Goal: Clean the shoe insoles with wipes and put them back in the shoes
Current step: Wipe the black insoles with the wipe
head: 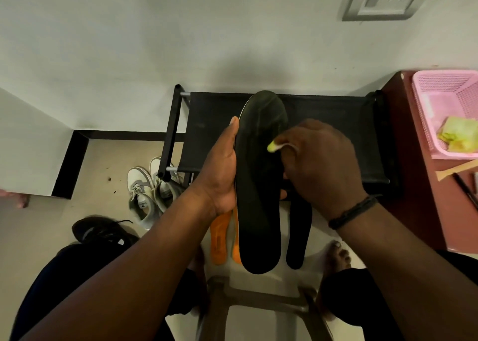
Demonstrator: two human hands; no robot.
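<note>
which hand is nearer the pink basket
Right. The right hand, wiping the black insole, is on the pink basket side; the left hand holds the insole's far edge.

head | worn on person | faces forward-down | close above both hands

Black insole [258,185], orange underside at its edge. Second insole [298,232]: black. Third insole [219,237]: orange. Wipe [274,146]: yellow-green. Shoe rack [323,123]: black fabric, black frame, silver rods. Sneakers [144,193]: white with grey. Shoe [103,232]: black. Basket [445,108]: pink lattice. Cabinet top [413,185]: maroon. Wristband [354,211]: black.
</note>
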